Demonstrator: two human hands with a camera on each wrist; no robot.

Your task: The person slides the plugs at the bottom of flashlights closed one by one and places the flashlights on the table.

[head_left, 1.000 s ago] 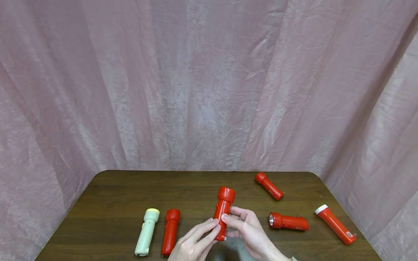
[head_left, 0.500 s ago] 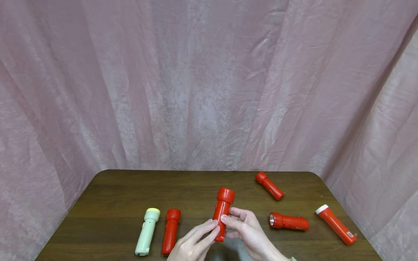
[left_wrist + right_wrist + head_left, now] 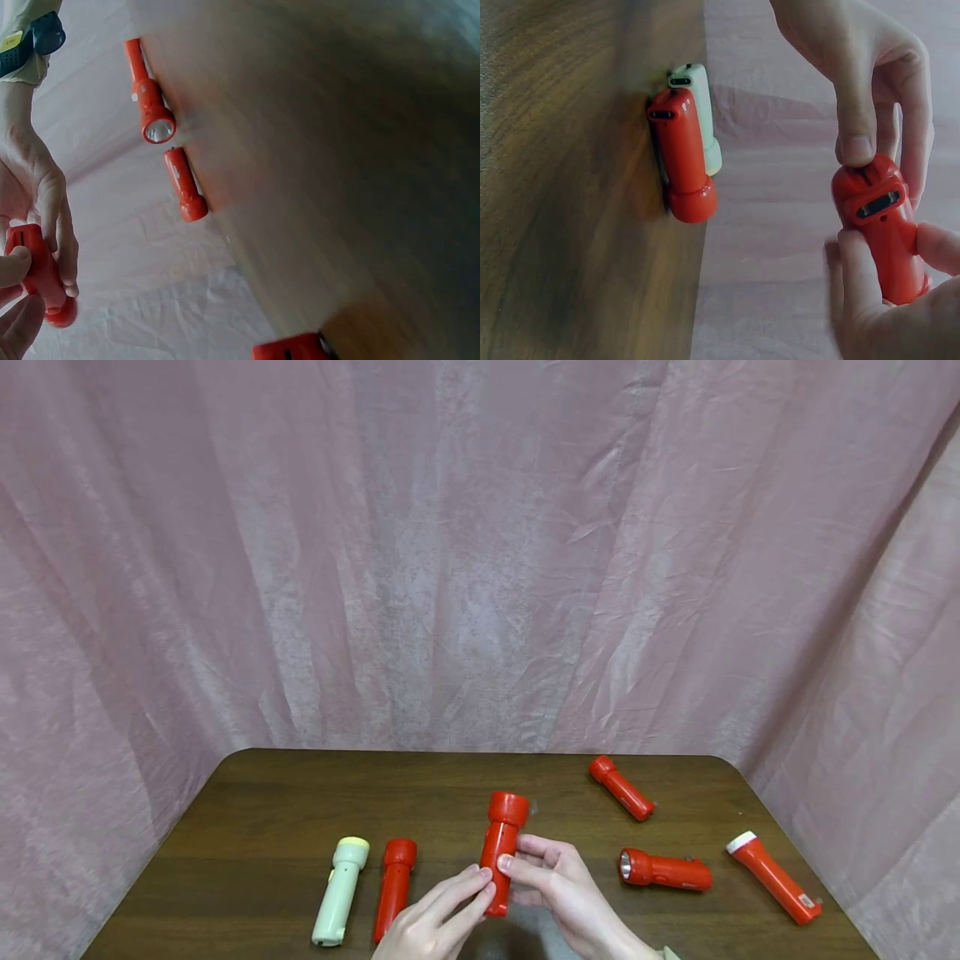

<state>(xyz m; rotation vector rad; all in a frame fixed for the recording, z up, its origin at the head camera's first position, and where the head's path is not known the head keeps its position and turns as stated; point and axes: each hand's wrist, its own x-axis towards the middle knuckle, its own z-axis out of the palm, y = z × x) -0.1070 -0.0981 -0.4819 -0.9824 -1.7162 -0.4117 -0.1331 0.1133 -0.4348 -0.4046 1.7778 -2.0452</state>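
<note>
Pink-curtained bench (image 3: 247,827): left hand (image 3: 431,927) and right hand (image 3: 558,897) fingertip-pinch one red torch (image 3: 500,850) between them; light grip risks dropping it.

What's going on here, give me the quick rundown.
A person holds a red torch above a dark wooden table, pinched between the left hand and the right hand, head end pointing away. On the table to the left lie a pale green torch and another red one side by side. Three more red torches lie scattered to the right.
</note>
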